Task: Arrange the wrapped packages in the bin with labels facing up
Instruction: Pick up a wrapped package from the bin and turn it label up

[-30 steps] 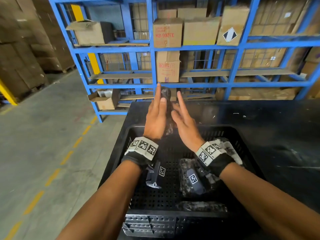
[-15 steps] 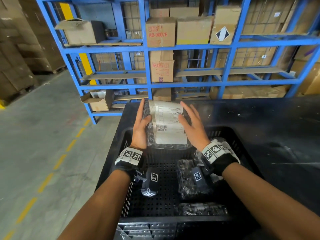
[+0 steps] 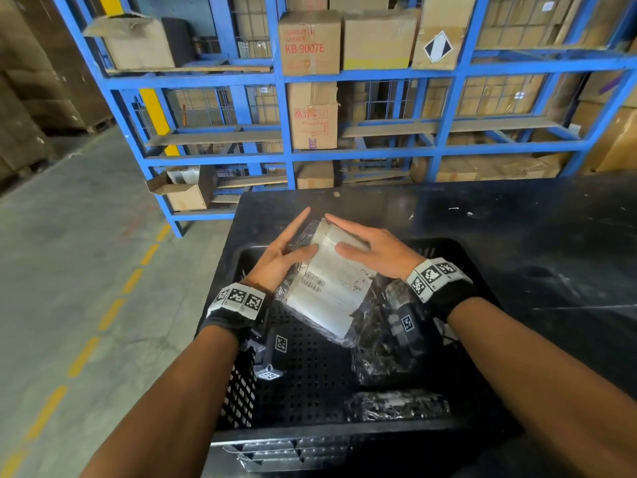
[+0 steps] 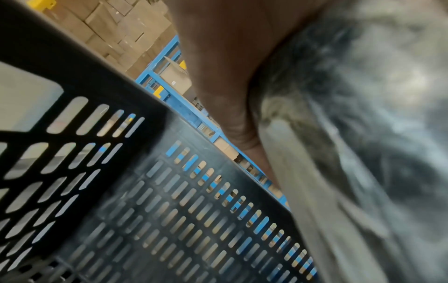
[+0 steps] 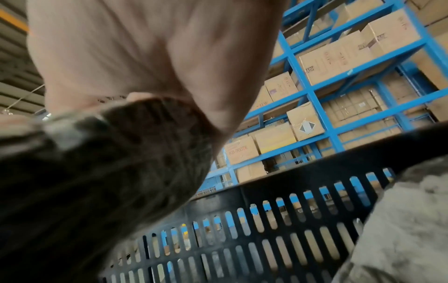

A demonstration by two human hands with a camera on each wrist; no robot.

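A wrapped package (image 3: 327, 284) with a white label facing up is held tilted over the far part of the black perforated bin (image 3: 238, 391). My left hand (image 3: 293, 246) grips its left side, thumb on the label and index finger straight. My right hand (image 3: 348, 236) lies flat on top of it, fingers straight. The left wrist view shows the left palm (image 4: 230, 76) against the package (image 4: 363, 134) above the bin wall (image 4: 169, 210). In the right wrist view the right palm (image 5: 145, 47) rests over the dark wrap (image 5: 97, 172).
Two more dark wrapped packages lie in the bin, one at the right (image 3: 382, 346) and one near the front wall (image 3: 396, 405). The bin stands on a black table (image 3: 517, 236). Blue racks with cardboard boxes (image 3: 310, 43) stand behind. Grey floor lies to the left.
The package has come down from upright in front of me to label up and tilted over the bin. My right hand has shifted from its side onto its top.
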